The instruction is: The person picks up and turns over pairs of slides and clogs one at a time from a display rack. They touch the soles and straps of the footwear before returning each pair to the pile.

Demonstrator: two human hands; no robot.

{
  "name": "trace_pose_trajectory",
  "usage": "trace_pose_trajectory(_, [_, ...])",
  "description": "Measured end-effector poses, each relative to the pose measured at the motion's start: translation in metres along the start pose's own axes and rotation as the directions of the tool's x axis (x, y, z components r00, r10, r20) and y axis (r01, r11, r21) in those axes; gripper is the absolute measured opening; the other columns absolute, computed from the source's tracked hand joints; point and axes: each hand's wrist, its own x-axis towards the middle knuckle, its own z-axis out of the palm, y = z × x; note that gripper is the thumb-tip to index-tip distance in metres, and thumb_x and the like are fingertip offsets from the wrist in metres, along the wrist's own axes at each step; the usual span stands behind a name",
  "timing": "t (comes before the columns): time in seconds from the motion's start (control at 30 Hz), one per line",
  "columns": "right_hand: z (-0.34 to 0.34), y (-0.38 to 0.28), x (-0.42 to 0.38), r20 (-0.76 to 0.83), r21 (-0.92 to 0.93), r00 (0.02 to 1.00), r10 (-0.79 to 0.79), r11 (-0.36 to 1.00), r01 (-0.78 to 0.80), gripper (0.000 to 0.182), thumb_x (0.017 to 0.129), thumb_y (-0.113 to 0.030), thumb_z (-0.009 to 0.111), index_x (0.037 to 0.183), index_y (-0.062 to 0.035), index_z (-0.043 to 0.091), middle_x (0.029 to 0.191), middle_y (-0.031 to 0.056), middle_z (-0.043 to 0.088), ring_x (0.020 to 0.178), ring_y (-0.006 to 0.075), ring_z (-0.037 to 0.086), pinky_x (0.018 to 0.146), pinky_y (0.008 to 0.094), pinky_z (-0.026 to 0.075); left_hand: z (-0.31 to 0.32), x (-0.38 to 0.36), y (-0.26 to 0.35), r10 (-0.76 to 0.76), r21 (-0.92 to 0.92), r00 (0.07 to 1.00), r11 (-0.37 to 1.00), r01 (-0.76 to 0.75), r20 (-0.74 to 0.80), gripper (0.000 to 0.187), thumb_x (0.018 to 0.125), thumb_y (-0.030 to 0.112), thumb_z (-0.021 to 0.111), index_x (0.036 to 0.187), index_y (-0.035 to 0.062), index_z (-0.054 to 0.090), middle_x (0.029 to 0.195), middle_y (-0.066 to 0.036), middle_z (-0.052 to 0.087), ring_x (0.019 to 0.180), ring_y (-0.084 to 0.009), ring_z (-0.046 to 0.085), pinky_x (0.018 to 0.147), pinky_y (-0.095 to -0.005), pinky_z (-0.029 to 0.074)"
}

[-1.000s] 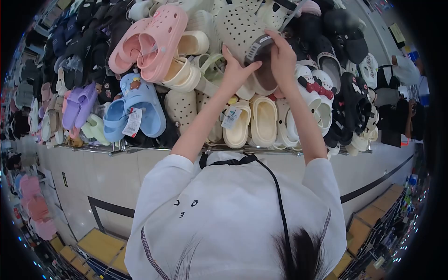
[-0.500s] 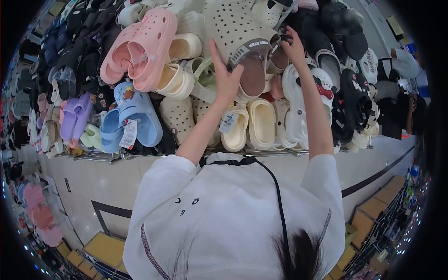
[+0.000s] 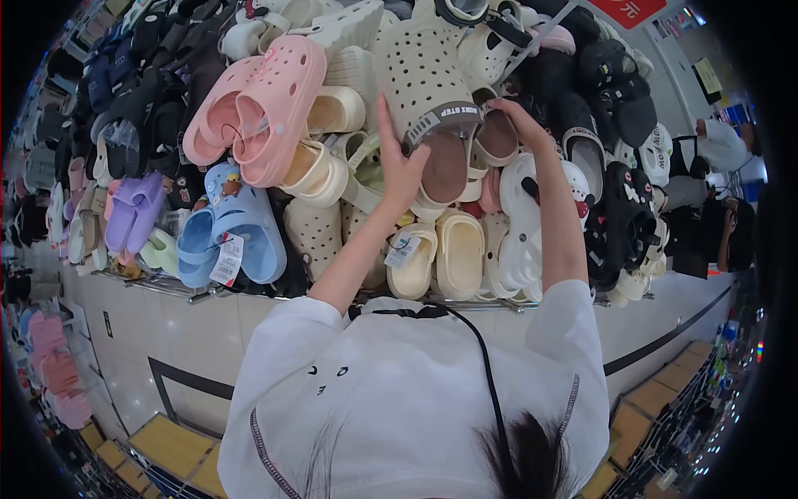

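A large beige clog (image 3: 420,71) with many round holes, a grey-brown heel strap and a brown insole is tilted over the heap, its heel end toward me. My left hand (image 3: 403,170) grips its left side, fingers along the upper and thumb near the strap. Beside it on the right is a second clog (image 3: 497,137) with the same brown insole, partly hidden. My right hand (image 3: 528,129) is curled over that one's strap edge; its fingertips are partly hidden. Below my hands stand cream clogs (image 3: 460,254) and a white paper tag (image 3: 402,249).
Pink clogs (image 3: 278,112), blue clogs (image 3: 237,229) and purple slippers (image 3: 135,212) lie to the left. White clogs (image 3: 519,204) and black clogs (image 3: 625,212) are on the right. A metal rack rail (image 3: 199,297) runs along the front. A red sign (image 3: 628,10) stands at the back.
The view has tilted up, so the rack sits lower and the red sign shows. My right hand has moved down from raised, spread fingers onto the second clog. My left hand keeps its grip.
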Motion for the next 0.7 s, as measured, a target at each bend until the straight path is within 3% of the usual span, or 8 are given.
trace_pose_trajectory(0.1, [-0.001, -0.009, 0.017, -0.047, -0.14, 0.985, 0.168, 0.975, -0.173, 0.039, 0.074, -0.028, 0.056, 0.097, 0.0031, 0.058, 0.095, 0.0069, 0.057, 0.087, 0.0129, 0.052, 0.079, 0.0247, 0.04, -0.005, 0.006, 0.006, -0.04, -0.067, 0.999, 0.997, 0.039, -0.001, 0.082, 0.068, -0.003, 0.046, 0.138, 0.0073, 0.005, 0.138, -0.014, 0.02, 0.123, -0.0218, 0.028, 0.101, -0.0309, 0.023])
trace_pose_trajectory(0.17, [0.001, -0.006, 0.021, -0.111, -0.202, 0.987, 0.119, 0.969, -0.14, 0.042, 0.071, -0.029, 0.058, 0.095, 0.0055, 0.057, 0.095, 0.0095, 0.057, 0.085, 0.0143, 0.053, 0.077, 0.0255, 0.041, -0.011, 0.01, 0.012, -0.031, -0.061, 0.999, 0.998, 0.031, -0.009, 0.086, 0.064, -0.003, 0.048, 0.138, 0.003, 0.004, 0.141, -0.017, 0.012, 0.131, -0.0248, 0.014, 0.106, -0.0334, 0.013])
trace_pose_trajectory(0.23, [0.011, -0.014, 0.009, -0.32, -0.168, 0.947, -0.039, 0.986, -0.017, 0.039, 0.071, -0.024, 0.061, 0.096, 0.0051, 0.055, 0.092, 0.0084, 0.057, 0.084, 0.0134, 0.052, 0.076, 0.0252, 0.041, -0.02, 0.009, 0.014, -0.025, -0.043, 0.999, 0.999, 0.023, -0.028, 0.084, 0.067, -0.002, 0.048, 0.138, 0.0042, 0.005, 0.14, -0.016, 0.015, 0.13, -0.0243, 0.018, 0.105, -0.0331, 0.015])
trace_pose_trajectory(0.27, [0.019, -0.022, -0.001, -0.32, -0.168, 0.947, -0.039, 0.986, -0.017, 0.039, 0.071, -0.024, 0.061, 0.096, 0.0051, 0.055, 0.092, 0.0084, 0.057, 0.084, 0.0134, 0.052, 0.076, 0.0252, 0.041, -0.025, 0.01, 0.018, -0.036, -0.042, 0.996, 0.999, 0.032, -0.083, 0.08, 0.068, 0.0, 0.047, 0.138, 0.0053, 0.008, 0.136, -0.015, 0.022, 0.123, -0.0225, 0.026, 0.1, -0.0312, 0.022])
trace_pose_trajectory(0.33, [0.034, -0.034, -0.029, -0.393, 0.263, 0.919, 0.013, 0.96, 0.099, 0.043, 0.07, -0.016, 0.063, 0.104, 0.005, 0.049, 0.094, 0.0082, 0.055, 0.084, 0.0135, 0.052, 0.076, 0.0249, 0.042, -0.033, 0.007, 0.03, -0.093, -0.111, 0.984, 0.991, 0.077, -0.154, 0.074, 0.07, 0.005, 0.045, 0.137, 0.0067, 0.013, 0.132, -0.012, 0.029, 0.115, -0.0201, 0.035, 0.095, -0.0294, 0.029])
trace_pose_trajectory(0.43, [0.047, -0.03, -0.06, -0.492, 0.405, 0.868, 0.068, 0.9, 0.159, 0.049, 0.07, -0.01, 0.063, 0.111, 0.0046, 0.041, 0.098, 0.009, 0.053, 0.085, 0.0139, 0.052, 0.077, 0.0249, 0.042, -0.045, 0.001, 0.035, -0.071, -0.09, 0.975, 0.995, 0.053, -0.211, 0.076, 0.071, 0.001, 0.046, 0.138, 0.0075, 0.009, 0.132, -0.012, 0.027, 0.117, -0.0205, 0.032, 0.097, -0.0309, 0.027])
trace_pose_trajectory(0.63, [0.066, -0.006, -0.111, -0.584, 0.336, 0.811, -0.035, 0.899, 0.281, 0.057, 0.069, -0.008, 0.063, 0.118, 0.0032, 0.036, 0.106, 0.01, 0.05, 0.095, 0.0162, 0.05, 0.083, 0.0271, 0.04, -0.053, -0.014, 0.047, -0.166, -0.142, 0.977, 0.979, 0.147, -0.133, 0.078, 0.068, 0.002, 0.048, 0.137, 0.0086, 0.012, 0.114, -0.01, 0.042, 0.104, -0.0181, 0.043, 0.091, -0.0294, 0.032])
trace_pose_trajectory(0.7, [0.078, -0.016, -0.136, -0.666, 0.242, 0.73, -0.153, 0.882, 0.406, 0.06, 0.067, -0.007, 0.063, 0.12, 0.0013, 0.036, 0.11, 0.0104, 0.048, 0.1, 0.018, 0.049, 0.087, 0.0282, 0.038, -0.055, -0.016, 0.055, -0.157, -0.174, 0.981, 0.975, 0.135, -0.117, 0.079, 0.067, 0.002, 0.049, 0.137, 0.0091, 0.013, 0.11, -0.01, 0.045, 0.102, -0.0175, 0.044, 0.09, -0.0294, 0.033])
